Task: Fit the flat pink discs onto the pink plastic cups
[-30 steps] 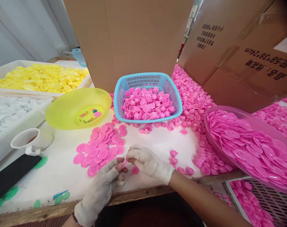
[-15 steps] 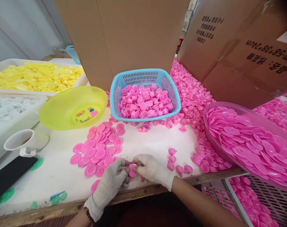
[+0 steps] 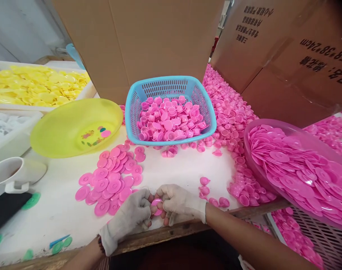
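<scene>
Both my hands wear white fingerless knit gloves and meet at the table's front edge. My left hand (image 3: 133,215) and my right hand (image 3: 178,202) pinch one small pink plastic piece (image 3: 156,205) between their fingertips, pressing it together. Just left of them lies a pile of flat pink discs (image 3: 111,178) on the white tabletop. A few pink cups (image 3: 206,187) lie to the right of my right hand.
A blue basket (image 3: 131,112) of pink cups stands behind, a yellow-green bowl (image 3: 61,129) to its left, a pink basin (image 3: 249,150) of discs at right. Cardboard boxes (image 3: 148,37) tower at the back. White trays with yellow and white parts and a white cup (image 3: 15,172) sit left.
My hands drew back from the disc pile to the table's front edge and closed together on a pink piece. The view tilted slightly left and down.
</scene>
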### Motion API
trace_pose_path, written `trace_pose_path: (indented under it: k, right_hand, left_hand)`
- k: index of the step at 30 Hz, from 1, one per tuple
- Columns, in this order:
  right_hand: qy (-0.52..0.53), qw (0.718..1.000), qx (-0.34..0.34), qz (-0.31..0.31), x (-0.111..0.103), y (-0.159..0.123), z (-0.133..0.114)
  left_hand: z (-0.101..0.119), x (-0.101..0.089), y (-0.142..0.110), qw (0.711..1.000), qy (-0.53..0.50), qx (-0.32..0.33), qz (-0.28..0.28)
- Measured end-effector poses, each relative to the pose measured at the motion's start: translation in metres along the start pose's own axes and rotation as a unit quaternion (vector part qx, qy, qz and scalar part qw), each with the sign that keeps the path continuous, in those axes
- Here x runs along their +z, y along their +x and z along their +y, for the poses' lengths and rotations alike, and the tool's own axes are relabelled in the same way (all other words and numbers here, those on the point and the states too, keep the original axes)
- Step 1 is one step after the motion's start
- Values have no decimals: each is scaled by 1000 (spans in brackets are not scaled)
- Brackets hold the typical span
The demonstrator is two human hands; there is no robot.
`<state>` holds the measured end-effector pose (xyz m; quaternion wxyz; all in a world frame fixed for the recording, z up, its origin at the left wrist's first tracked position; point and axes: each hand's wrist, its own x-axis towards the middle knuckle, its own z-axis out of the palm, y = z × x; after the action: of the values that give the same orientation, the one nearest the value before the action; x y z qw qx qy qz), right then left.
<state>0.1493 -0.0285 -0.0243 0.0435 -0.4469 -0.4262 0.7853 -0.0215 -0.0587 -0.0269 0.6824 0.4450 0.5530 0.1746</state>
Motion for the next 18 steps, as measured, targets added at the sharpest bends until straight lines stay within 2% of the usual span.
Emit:
trace_pose_path:
  k: [6, 10, 12, 18]
  right_hand:
    - [-55, 997, -26, 40, 3, 0, 6]
    - [-39, 999, 6, -25, -4, 3, 4]
    - [-38, 999, 7, -36, -7, 6, 3]
    - [-71, 997, 4, 17, 2, 13, 3]
  left_hand:
    - [-2, 7, -2, 997, 50, -6, 50]
    - [-1, 8, -5, 994, 91, 19, 59]
    - [-1, 7, -5, 993, 98, 28, 58]
    - [0, 10, -6, 989, 122, 41, 77]
